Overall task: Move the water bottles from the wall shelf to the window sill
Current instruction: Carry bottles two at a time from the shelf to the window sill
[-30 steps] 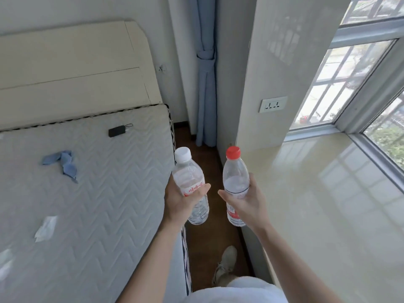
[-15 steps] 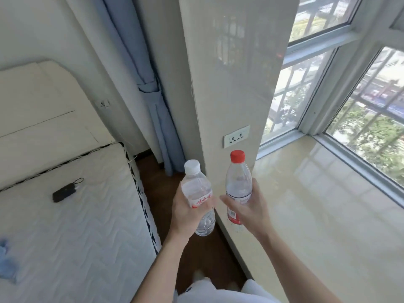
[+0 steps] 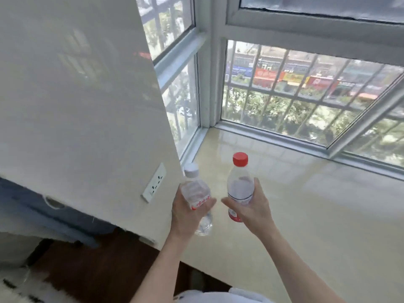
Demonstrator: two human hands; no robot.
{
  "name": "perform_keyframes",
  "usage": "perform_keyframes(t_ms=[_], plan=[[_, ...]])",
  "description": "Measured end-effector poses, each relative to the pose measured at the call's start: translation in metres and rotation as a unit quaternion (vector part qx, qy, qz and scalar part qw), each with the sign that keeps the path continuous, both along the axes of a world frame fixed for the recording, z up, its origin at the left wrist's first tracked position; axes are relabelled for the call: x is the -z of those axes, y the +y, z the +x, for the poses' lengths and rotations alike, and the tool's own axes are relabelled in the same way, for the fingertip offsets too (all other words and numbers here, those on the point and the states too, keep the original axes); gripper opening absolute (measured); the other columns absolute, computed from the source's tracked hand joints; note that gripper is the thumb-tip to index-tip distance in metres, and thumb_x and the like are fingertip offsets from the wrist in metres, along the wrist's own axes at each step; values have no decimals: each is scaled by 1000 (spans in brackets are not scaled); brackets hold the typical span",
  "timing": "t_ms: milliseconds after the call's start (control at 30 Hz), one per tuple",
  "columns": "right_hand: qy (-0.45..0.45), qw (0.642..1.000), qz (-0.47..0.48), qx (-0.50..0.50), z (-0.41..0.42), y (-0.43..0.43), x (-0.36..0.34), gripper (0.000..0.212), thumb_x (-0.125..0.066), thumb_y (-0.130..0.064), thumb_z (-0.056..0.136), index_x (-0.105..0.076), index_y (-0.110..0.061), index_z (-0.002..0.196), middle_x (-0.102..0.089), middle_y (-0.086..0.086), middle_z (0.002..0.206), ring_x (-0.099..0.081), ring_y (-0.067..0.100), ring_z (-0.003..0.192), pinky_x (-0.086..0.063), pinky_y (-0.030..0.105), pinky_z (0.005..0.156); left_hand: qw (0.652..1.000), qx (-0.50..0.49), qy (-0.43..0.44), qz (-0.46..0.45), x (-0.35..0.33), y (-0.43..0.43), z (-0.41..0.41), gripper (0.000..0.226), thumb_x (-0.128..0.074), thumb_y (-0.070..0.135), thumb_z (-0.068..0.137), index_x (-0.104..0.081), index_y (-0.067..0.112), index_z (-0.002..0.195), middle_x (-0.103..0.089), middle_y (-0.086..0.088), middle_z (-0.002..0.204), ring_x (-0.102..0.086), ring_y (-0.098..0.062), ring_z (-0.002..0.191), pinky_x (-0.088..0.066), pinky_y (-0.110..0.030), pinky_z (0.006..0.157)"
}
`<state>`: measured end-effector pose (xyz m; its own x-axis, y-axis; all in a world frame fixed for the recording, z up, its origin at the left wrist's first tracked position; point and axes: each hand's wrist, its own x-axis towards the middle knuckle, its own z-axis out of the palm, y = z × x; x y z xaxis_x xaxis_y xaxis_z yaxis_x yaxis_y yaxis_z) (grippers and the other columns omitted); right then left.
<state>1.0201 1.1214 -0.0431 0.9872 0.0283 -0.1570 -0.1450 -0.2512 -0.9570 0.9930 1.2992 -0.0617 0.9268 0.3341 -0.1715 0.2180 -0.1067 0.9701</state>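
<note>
My left hand [image 3: 185,213] grips a clear water bottle with a white cap [image 3: 195,189] around its middle, tilted slightly left. A taller bottle with a red cap [image 3: 240,182] stands upright in my right hand [image 3: 251,209], fingers wrapped round its labelled body. Both bottles hover side by side above the near left part of the glossy beige window sill [image 3: 306,215], a small gap between them. The wall shelf is out of view.
A white wall pillar [image 3: 87,106] with a socket plate [image 3: 154,182] stands close on the left of the bottles. Barred windows [image 3: 295,101] close off the sill at the back and right. Dark wooden floor [image 3: 98,270] and a mattress corner lie lower left.
The view has swung right and up from the bed toward the window. Both hands have carried the bottles from above the floor gap to over the sill.
</note>
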Motion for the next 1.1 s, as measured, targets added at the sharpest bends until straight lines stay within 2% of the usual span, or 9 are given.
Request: perform_keyframes(t_ms=[67,200,267,400,533,633,800,967,1100], plan=[[16,999,17,35,4,-4,2,49,-88,-7,70,-52,-14,103,-59,3,81,-52,2,53,-46,17,49,999,29,10,-9,2,-2,18,56,-89,36,54,-63,21,101,-73,3,95,-70,-14,92,-55,-33,82],[52,994,40,83,8,-11,22,50,-88,-3,70,-53,-13,104,-58,-1,79,-51,0,51,-46,14,48,996,73,27,-38,15,-5,48,45,-88,2,66,-63,19,98,-73,5,90,-70,-6,83,-54,-19,74],[61,993,38,96,12,-13,39,51,-89,-4,69,-54,-17,104,-60,-9,74,-51,1,53,-46,16,50,995,81,37,-48,26,-5,59,44,-85,-5,68,-62,17,98,-72,4,90,-69,-4,81,-53,-17,72],[94,991,41,86,30,-18,86,54,-89,-1,68,-55,-19,107,-60,-19,69,-53,1,56,-48,19,54,992,89,72,-49,65,-3,75,46,-87,-2,66,-61,12,100,-70,-10,103,-68,-10,90,-54,-22,79],[120,987,49,91,50,-27,146,53,-88,-2,68,-55,-24,103,-62,-8,71,-55,11,61,-49,31,58,990,86,99,-45,124,-7,91,54,-90,19,58,-62,11,103,-70,-9,104,-67,-20,98,-54,-30,84],[133,986,36,92,59,-36,197,50,-89,-7,68,-54,-25,99,-64,5,76,-57,18,63,-51,32,59,989,81,121,-29,181,-10,105,59,-89,28,56,-61,10,105,-68,-11,105,-66,-26,100,-54,-41,88],[121,988,11,92,81,-50,266,56,-91,-24,64,-52,-31,103,-66,6,92,-61,25,77,-53,39,64,993,64,101,-12,247,-16,128,60,-90,27,57,-60,18,107,-70,-3,104,-67,-19,98,-55,-34,84],[74,990,-3,121,114,-41,308,70,-91,-39,54,-51,-34,111,-64,-16,99,-67,23,100,-58,54,84,997,55,51,14,280,-22,163,59,-92,29,57,-58,21,105,-68,-4,103,-67,-20,97,-57,-41,86],[33,991,-6,126,130,-32,323,73,-93,-30,60,-49,-26,119,-62,-25,97,-66,15,99,-57,52,87,998,52,29,23,293,-26,182,62,-93,24,59,-57,21,109,-68,1,104,-66,-16,98,-56,-37,86]])
